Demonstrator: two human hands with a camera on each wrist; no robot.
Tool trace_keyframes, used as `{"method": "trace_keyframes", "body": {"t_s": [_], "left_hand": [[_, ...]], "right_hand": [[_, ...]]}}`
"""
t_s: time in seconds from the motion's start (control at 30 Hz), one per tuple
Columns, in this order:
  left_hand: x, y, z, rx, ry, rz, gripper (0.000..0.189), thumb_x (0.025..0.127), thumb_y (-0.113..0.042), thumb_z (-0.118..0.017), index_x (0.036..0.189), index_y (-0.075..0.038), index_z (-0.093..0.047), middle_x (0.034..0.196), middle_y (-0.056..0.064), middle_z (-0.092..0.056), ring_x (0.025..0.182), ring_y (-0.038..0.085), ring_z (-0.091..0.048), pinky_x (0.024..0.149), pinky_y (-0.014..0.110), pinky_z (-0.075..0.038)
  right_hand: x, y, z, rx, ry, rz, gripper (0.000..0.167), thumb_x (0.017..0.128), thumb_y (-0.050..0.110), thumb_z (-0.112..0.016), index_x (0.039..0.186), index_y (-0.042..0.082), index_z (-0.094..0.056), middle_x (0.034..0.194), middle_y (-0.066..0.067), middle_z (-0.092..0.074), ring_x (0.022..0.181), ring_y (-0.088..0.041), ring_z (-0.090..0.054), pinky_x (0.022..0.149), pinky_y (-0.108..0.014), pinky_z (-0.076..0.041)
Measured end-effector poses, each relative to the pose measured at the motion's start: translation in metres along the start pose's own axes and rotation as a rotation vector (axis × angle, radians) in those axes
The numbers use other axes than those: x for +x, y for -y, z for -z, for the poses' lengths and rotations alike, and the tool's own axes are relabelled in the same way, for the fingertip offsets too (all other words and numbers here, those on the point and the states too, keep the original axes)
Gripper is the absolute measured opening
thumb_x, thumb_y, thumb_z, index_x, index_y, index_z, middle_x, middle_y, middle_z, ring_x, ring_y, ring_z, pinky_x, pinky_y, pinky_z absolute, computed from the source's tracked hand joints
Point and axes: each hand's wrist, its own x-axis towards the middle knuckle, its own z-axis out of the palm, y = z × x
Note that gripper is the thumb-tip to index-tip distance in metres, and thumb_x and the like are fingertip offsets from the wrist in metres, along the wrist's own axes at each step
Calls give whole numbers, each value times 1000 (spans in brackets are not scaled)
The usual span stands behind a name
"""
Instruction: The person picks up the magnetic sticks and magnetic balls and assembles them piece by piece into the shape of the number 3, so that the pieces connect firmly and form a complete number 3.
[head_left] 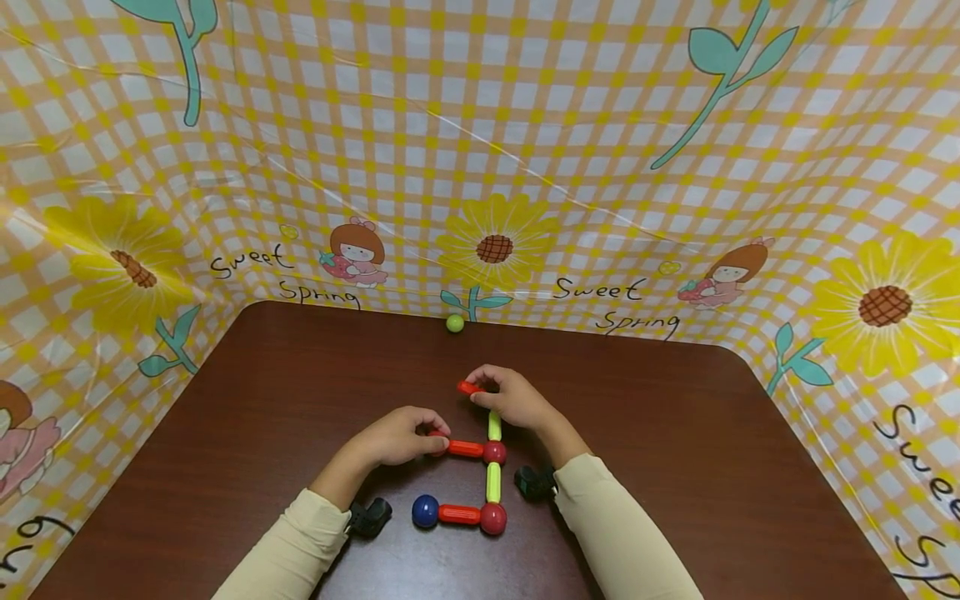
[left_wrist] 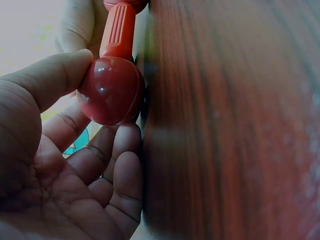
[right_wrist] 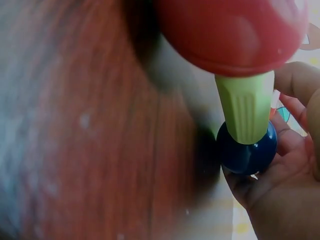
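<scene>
A flat frame of magnetic balls and rods lies on the table. With thumb and fingers my left hand (head_left: 397,436) grips a red ball (left_wrist: 111,90) at the left end of the middle red rod (head_left: 467,449). That rod meets another red ball (head_left: 494,452) on its right. Above, my right hand (head_left: 517,400) pinches a short red rod (head_left: 468,387) that points left. Beside its palm is a blue ball (right_wrist: 247,155) at the far end of a yellow-green rod (right_wrist: 245,107), mostly hidden from the head view. A second yellow-green rod (head_left: 493,483) runs down to the nearest red ball (head_left: 492,518).
At the near left end, a blue ball (head_left: 425,511) joins a red rod (head_left: 459,514). A loose green ball (head_left: 455,323) sits at the table's back edge. Checked sunflower cloth (head_left: 405,167) encloses the back and sides of the brown table (head_left: 637,417).
</scene>
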Motion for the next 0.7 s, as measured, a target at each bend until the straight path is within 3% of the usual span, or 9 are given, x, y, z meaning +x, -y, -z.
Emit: {"method": "trace_keyframes", "body": {"t_s": [0.2,0.43,0.7], "left_hand": [[-1,-1,0,-18,2,13,8,91,-18,-70,97,-12,-70,77,-4,-61,64,11,-54,59,29,-45],[-2,-2,0,-16,2,31,10,92,-19,-70,99,-12,-70,78,-5,-62,64,11,-55,60,28,-46],[-2,-4,-1,-18,5,40,9,92,-19,-70,99,-13,-70,79,-4,-62,64,12,-55,60,30,-46]], "right_hand": [[1,-9,0,73,34,15,22,93,3,-64,114,6,-65,103,-8,-63,91,-22,-55,79,-34,-45],[0,-17,3,170,71,-31,27,91,-2,-62,117,3,-65,104,-9,-62,91,-22,-54,80,-32,-44],[2,-21,1,140,94,-44,26,92,2,-64,118,7,-67,107,-7,-64,92,-22,-53,81,-33,-43]]}}
